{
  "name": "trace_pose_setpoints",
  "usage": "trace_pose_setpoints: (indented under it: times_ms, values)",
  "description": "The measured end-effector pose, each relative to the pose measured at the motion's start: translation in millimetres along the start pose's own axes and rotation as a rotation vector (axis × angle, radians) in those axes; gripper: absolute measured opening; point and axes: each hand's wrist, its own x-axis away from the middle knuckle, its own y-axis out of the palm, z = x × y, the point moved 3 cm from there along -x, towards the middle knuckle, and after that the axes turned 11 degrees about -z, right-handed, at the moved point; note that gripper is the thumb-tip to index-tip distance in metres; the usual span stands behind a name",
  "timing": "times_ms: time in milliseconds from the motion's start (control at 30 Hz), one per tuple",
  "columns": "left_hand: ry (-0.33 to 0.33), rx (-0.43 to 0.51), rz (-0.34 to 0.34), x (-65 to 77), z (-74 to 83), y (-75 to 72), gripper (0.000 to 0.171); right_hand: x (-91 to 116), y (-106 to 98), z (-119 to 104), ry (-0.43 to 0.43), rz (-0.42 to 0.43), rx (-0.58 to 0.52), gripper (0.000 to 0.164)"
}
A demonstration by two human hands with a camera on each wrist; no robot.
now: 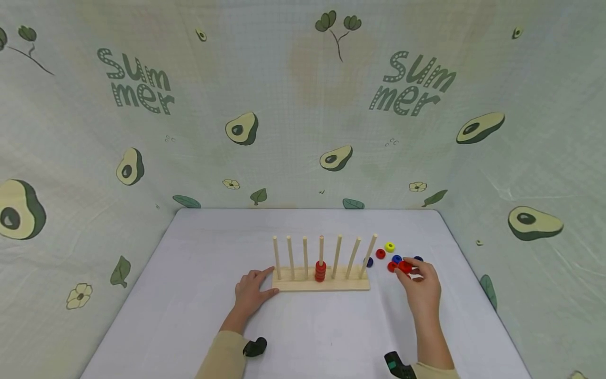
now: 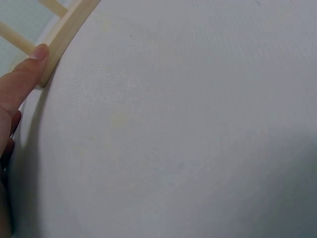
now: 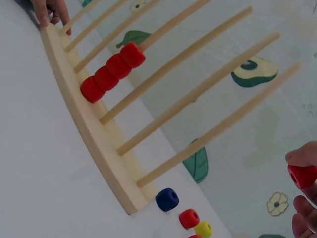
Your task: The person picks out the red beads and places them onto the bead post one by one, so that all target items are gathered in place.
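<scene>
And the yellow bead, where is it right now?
In the head view, the yellow bead lies on the table right of the wooden peg rack, just beyond and right of a loose red bead.

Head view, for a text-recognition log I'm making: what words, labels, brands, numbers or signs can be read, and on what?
"sum mer": on the backdrop cloth, picture left, in two rows.
"sum mer": same cloth, picture right, likewise.
Black right-wrist device: any marking is too small to read.
Wooden peg rack and its red beads: none readable.
</scene>
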Motion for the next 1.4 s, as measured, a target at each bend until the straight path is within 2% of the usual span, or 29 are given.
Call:
trace_pose_setpoints:
  times_ms: [300, 700, 1033, 1233, 1400]
  values:
    - [0.005, 0.010, 0.003, 1.1, 0.3, -0.7, 0.065, 9, -1, -23, -0.086, -0.007, -0.002, 0.033]
    - [0.005, 0.021, 0.001, 1.5, 1.4, -2.3, 0.065, 19, 20, -42, -0.173, -0.099, -0.098, 0.033]
    - [-0.002, 0.023, -0.003, 2.1, 1.5, -2.4, 0.065, 26, 35, -59, -0.331, -0.123, -0.199, 0.030]
    - [0.000, 0.025, -0.003, 1.5, 1.1, -1.6, 0.066, 31, 42, -68, -0.367, -0.125, -0.182, 0.029]
    - [-0.009, 0.030, -0.003, 1.0, 0.0, -0.9, 0.065, 31, 47, -78, -0.472, -0.126, -0.184, 0.030]
